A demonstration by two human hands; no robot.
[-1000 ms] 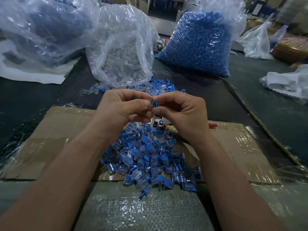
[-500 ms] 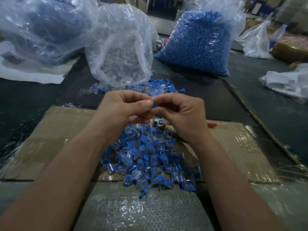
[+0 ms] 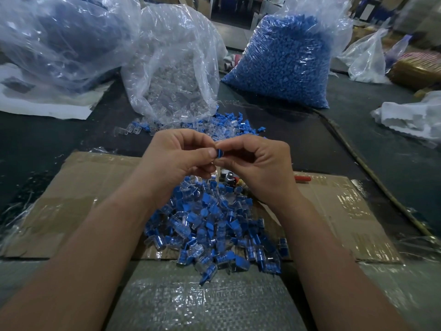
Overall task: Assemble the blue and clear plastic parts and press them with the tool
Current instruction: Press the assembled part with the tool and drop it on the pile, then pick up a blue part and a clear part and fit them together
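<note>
Item: one blue part (image 3: 219, 154), small, sitting between the two hands above the cardboard, raised off the surface. The left hand (image 3: 176, 158) is pinching it from the left with thumb and curled forefinger. The right hand (image 3: 260, 166) is pinching it from the right in the same way, its remaining fingers folded toward the palm. The visible blue sliver is standing roughly upright, its long axis running top to bottom across the line of the two thumbs, so any pressing-together is likely running sideways, hand toward hand. Whether a clear part is already seated on it cannot be told; the fingertips are covering that. The pressing tool (image 3: 229, 176) is lying on the cardboard sheet (image 3: 83, 187) just beyond and below the right hand, its metal head peeking out by the thumb and its red handle (image 3: 303, 178) pointing right. The right hand is the nearer one for reaching it. A heap of joined blue-and-clear pieces (image 3: 210, 223) is spreading under both wrists and spilling onto the woven plastic sheet (image 3: 202, 302). Loose unjoined pieces (image 3: 229, 123) are lying on the dark tabletop (image 3: 381, 130) just behind the hands. Behind those, a bag of clear parts (image 3: 176, 75) and a bag of blue parts (image 3: 284, 60) are standing open. A larger crumpled bag (image 3: 59, 37) is occupying the far left, and white wrapping (image 3: 410, 115) is lying at the right edge.
</note>
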